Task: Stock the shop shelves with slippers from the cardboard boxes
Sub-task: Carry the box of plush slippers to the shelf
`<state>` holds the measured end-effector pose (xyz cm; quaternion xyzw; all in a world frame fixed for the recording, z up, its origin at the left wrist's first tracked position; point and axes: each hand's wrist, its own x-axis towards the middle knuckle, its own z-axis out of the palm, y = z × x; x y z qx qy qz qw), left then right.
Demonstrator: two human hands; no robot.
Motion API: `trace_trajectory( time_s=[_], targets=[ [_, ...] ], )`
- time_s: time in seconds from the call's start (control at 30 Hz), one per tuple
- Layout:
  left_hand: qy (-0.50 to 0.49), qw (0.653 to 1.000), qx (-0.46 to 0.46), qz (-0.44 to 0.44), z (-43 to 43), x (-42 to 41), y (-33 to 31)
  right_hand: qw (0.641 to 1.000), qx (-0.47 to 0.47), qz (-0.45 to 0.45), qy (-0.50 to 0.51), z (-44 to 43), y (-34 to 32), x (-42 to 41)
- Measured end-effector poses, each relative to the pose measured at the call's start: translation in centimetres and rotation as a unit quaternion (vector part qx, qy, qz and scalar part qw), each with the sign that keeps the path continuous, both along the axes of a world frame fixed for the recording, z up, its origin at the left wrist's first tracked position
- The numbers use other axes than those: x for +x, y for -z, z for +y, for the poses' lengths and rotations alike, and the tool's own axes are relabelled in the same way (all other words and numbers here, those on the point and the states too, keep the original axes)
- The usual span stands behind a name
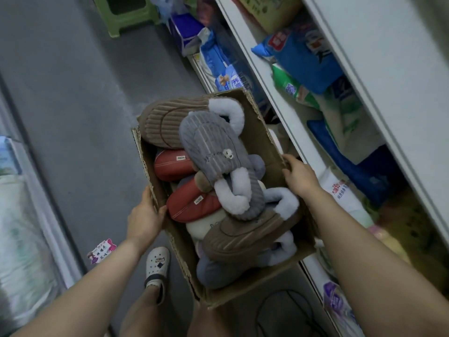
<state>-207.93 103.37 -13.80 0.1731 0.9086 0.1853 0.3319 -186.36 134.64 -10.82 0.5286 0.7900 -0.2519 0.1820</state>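
Only one view here, the head camera looking straight down, so that's all there is to go on.

The cardboard box (272,142) is held up off the grey floor (73,93), carried between both hands. The left hand (145,215) has its fingers wrapped over the left rim, thumb inside the wall. The right hand (298,176) clamps the right rim the same way, fingers curled over the edge. So both hands are closed on the box itself, not on any slipper.

The box is stuffed. A grey ribbed slipper (213,147) with pale fluffy trim sits on top of the heap, brown corduroy ones (167,117) lie at the far end, and two red slippers with HOME tags (192,203) are along the left side. More are buried underneath, can't tell how many.

The white shelving (279,98) runs along the right, just beside the box, and what shows is packed with blue and green bagged goods (303,54). I can't see any free slot for slippers.

My read: this is the carrying step, nothing shelved from this box yet. Next it probably needs setting down somewhere steady, floor or a shelf edge, so one hand is free to pull pairs out. That top grey one looks likely to slide off if the box tips.
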Motion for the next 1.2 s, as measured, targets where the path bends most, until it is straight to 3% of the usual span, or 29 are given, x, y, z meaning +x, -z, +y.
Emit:
trace_trajectory(
  time_s=[0.1,0.27,0.47,0.57,0.73,0.8,1.03,1.2],
  targets=[
    [0.044,0.998,-0.034,-0.024,0.3,-1.5,-1.4,1.0,-0.005,0.028,0.008,-1.4,-2.7,0.9],
    [0.255,0.959,-0.118,0.029,1.7,-2.6,-7.0,0.996,0.057,0.059,0.016,-7.4,-9.7,5.2],
    [0.432,0.895,0.008,0.111,1.5,0.8,-15.0,0.988,0.125,0.084,0.033,-19.8,-16.0,12.0],
    [0.549,0.816,0.088,0.156,1.2,4.5,-18.5,0.977,0.172,0.102,0.078,-26.7,-18.0,15.7],
    [0.715,0.634,0.242,0.164,-0.2,13.0,-23.6,0.948,0.241,0.096,0.186,-38.4,-21.5,22.0],
    [0.749,0.579,0.274,0.169,-1.1,16.9,-24.8,0.934,0.263,0.074,0.228,-43.2,-22.3,24.6],
    [0.852,0.408,0.312,0.101,-6.0,33.6,-25.9,0.877,0.276,0.063,0.387,-58.1,-22.0,34.2],
    [0.887,0.321,0.329,0.048,-12.1,48.7,-25.0,0.798,0.297,0.049,0.522,-68.7,-21.3,42.9]
  ],
)
